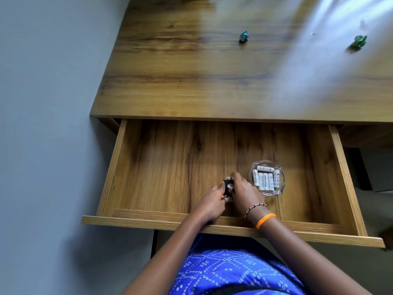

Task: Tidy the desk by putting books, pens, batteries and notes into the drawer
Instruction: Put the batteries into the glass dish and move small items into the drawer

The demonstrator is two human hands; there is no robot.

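Black with a metal cap, a small cylindrical battery (pixel 228 186) sits between our two hands, low inside the pulled-out wooden drawer (pixel 212 218), left of its middle and near the front wall. Our left hand (pixel 213 202) curls its fingers against the battery's left side, and our right hand (pixel 244 193) wraps over its right side, so both hands grip the same dark piece. Motion blur softens the fingertips, and we cannot tell whether the dark piece is one battery or several pressed together; pale patches show on it.

Just to the right of our right hand stands a clear glass dish with a notched rim (pixel 268 177), resting on the drawer floor. In it we count six white cylindrical batteries (pixel 265 180): five side by side and one lying crosswise above them.

On the wooden desk top (pixel 191 81), well apart from the drawer, lie two crumpled paper notes: a teal one (pixel 244 35) near the middle and a green one (pixel 359 41) toward the right edge.

On our right wrist we wear two bands: a beaded bracelet (pixel 254 208) and an orange band (pixel 265 220).
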